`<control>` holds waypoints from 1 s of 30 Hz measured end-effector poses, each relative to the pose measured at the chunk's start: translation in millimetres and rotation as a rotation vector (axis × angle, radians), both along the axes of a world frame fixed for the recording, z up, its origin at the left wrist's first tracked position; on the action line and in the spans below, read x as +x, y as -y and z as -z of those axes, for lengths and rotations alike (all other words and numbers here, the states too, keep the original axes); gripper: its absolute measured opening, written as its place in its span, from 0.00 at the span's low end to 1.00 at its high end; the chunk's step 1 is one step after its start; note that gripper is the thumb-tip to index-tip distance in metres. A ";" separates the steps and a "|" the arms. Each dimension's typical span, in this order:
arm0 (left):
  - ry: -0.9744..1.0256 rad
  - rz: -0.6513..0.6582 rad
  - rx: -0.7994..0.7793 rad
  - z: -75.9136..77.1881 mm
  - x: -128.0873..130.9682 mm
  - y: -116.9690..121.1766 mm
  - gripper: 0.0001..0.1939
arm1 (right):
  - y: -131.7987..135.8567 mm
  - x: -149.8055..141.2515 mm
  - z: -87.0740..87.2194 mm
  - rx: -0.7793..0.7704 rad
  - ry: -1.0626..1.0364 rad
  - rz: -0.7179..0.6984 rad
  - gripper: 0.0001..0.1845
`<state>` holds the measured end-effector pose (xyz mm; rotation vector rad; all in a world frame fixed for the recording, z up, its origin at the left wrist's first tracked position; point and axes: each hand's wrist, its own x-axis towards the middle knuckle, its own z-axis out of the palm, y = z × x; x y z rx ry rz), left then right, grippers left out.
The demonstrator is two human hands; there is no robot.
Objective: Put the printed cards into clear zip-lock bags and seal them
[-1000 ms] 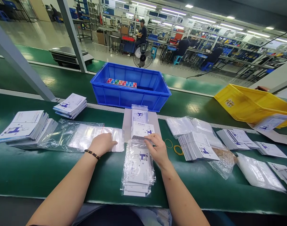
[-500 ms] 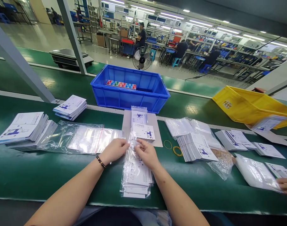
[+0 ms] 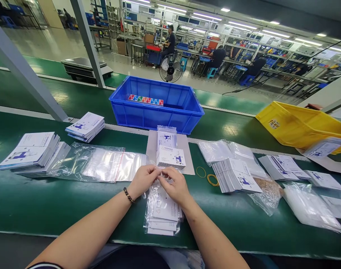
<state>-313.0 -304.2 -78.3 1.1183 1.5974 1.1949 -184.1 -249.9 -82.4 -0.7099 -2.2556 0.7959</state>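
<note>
My left hand (image 3: 144, 180), with a beaded bracelet on the wrist, is closed in a pinch on the edge of a clear plastic bag (image 3: 152, 164). Close against it, my right hand (image 3: 174, 185) pinches the same bag, and the fingers of both hands nearly meet. Most of that bag is hidden behind the hands. Just below lies a pile of bagged white booklets (image 3: 164, 209), overlapping toward the table's front edge. Beyond the hands, a small stack of booklets (image 3: 172, 155) rests on a grey card (image 3: 188, 157), beside another bagged booklet (image 3: 167, 139).
A blue bin (image 3: 156, 116) stands behind the card. To the left are booklet stacks (image 3: 27, 151) and flat clear bags (image 3: 100, 164). Rubber bands (image 3: 213, 180), a fanned booklet stack (image 3: 237, 175) and a yellow bin (image 3: 302, 127) are right. Another person's fingers show at the far right edge.
My hands have come together, the left moving right and up to meet the right at the bag's edge. At the far right, the other person's hand has mostly left view and the bags there have shifted.
</note>
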 end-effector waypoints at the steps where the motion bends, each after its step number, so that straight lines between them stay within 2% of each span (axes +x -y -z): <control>1: -0.024 0.007 0.011 -0.4 1.1 0.6 0.16 | -0.3 0.4 -1.0 -0.027 0.008 0.012 0.07; 5: -0.138 0.059 0.037 -0.9 5.0 1.7 0.17 | -1.2 1.0 -0.9 -0.019 0.051 0.034 0.13; 10: -0.262 0.095 0.050 0.8 8.5 1.9 0.16 | -3.4 -0.8 5.2 0.220 0.148 0.177 0.14; 13: -0.226 0.093 0.016 1.4 7.7 0.9 0.16 | -5.8 0.9 5.6 0.307 0.130 0.256 0.13; 16: -0.105 0.008 -0.017 1.3 1.8 -1.1 0.16 | -6.2 3.6 3.2 0.345 0.077 0.137 0.11; 19: -0.004 -0.020 -0.064 -1.1 -6.6 -1.3 0.18 | -6.5 5.2 1.6 0.373 0.131 -0.005 0.12; 21: -0.084 -0.045 0.023 -4.9 -11.3 0.5 0.16 | -8.6 6.8 0.7 0.322 0.156 -0.071 0.13; 23: -0.291 -0.049 0.217 -9.9 -14.7 3.0 0.11 | -12.2 10.3 -2.1 0.200 0.128 -0.142 0.13; 25: -0.492 0.079 0.357 -15.0 -17.1 5.3 0.09 | -16.4 16.0 -7.9 0.048 0.102 -0.208 0.12; 27: -0.599 0.270 0.345 -19.1 -19.2 6.6 0.06 | -20.6 23.1 -16.0 -0.093 0.144 -0.269 0.10; 28: -0.623 0.323 0.311 -20.6 -20.3 6.9 0.04 | -22.6 26.7 -20.1 -0.154 0.183 -0.288 0.08; 30: -0.633 0.339 0.247 -22.3 -22.6 7.0 0.05 | -26.6 32.8 -26.0 -0.233 0.229 -0.309 0.10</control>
